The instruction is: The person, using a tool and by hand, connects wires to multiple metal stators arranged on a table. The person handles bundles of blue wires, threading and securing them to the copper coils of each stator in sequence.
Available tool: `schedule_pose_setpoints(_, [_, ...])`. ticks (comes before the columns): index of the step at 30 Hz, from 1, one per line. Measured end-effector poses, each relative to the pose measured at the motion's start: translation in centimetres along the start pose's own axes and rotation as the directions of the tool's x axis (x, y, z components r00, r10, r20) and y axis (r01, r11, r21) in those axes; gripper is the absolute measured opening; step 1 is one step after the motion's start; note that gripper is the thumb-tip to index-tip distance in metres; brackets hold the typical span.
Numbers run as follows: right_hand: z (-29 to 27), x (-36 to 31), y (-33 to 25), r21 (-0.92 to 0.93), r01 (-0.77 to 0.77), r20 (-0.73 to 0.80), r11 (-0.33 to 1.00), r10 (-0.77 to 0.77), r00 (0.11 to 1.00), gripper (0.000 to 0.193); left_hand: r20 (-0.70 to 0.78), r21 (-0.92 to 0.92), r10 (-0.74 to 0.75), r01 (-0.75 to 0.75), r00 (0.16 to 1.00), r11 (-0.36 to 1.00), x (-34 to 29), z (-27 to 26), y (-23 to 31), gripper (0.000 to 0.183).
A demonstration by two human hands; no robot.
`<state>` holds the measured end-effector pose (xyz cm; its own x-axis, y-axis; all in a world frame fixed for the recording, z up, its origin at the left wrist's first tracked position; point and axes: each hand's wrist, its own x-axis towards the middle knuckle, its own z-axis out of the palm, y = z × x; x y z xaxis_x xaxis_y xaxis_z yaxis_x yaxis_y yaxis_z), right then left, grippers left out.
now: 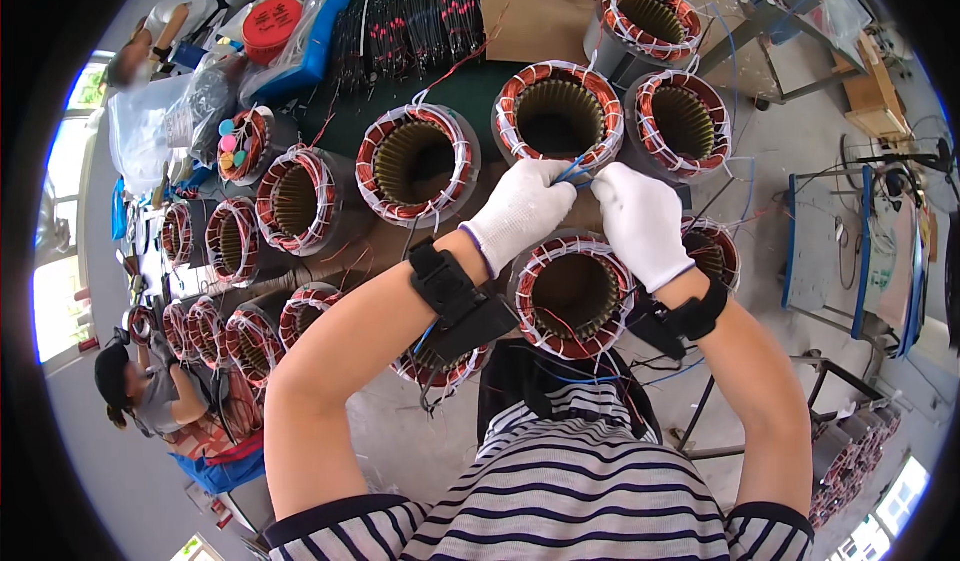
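Note:
Both my hands wear white knitted gloves and meet at the near rim of a motor stator [558, 113], a grey cylinder with copper windings laced in white cord. My left hand [530, 206] is closed, pinching blue lead wires [574, 171] at that rim. Fingers pressed together, my right hand [645, 223] grips the wires' other side; its fingertips are partly hidden. Just below my hands stands another stator [572, 339] with its bore facing up. A further stator [684, 124] sits close beyond my right hand, and one more [418, 166] lies left of my left wrist.
More stators [300, 203] line the bench toward the left. At the back are a blue tray [335, 6] with a red round lid [272, 27], bundled dark leads [410, 33] and cardboard [535, 11]. A co-worker [160, 391] works at far left. Blue-edged racks [825, 251] stand right.

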<state>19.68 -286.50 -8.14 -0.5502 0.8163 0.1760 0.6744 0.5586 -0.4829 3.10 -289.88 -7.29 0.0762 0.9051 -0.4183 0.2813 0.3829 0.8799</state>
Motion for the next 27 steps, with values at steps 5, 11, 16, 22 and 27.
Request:
schedule_pose_setpoints(5, [-2.2, 0.8, 0.8, 0.648, -0.690, 0.625, 0.321, 0.293, 0.724, 0.026, -0.005, -0.004, 0.013, -0.013, 1.000, 1.000, 0.0, 0.1, -0.3, 0.030])
schedule_pose_setpoints(11, [-4.3, 0.8, 1.4, 0.435, -0.464, 0.657, 0.772, 0.080, 0.750, 0.031, 0.011, -0.016, -0.003, 0.004, 1.000, 1.000, 0.4, 0.0, -0.7, 0.029])
schedule_pose_setpoints(16, [-4.5, 1.6, 1.9, 0.418, -0.647, 0.828, 0.638, 0.027, 0.560, 0.036, 0.048, 0.012, -0.071, 0.071, 0.996, 0.997, 0.2, -0.6, 0.4, 0.029])
schedule_pose_setpoints(22, [-4.9, 2.3, 2.8, 0.044, -0.196, 0.505, 0.980, 0.148, 0.850, 0.044, -0.013, -0.024, 0.047, -0.047, 0.999, 0.999, 0.6, 0.0, -1.0, 0.030])
schedule_pose_setpoints(27, [-4.7, 0.0, 0.6, -0.306, 0.079, 0.026, 0.949, -0.074, 0.997, 0.021, 0.031, -0.031, -0.027, 0.028, 0.999, 0.999, 0.1, -0.3, -0.2, 0.032])
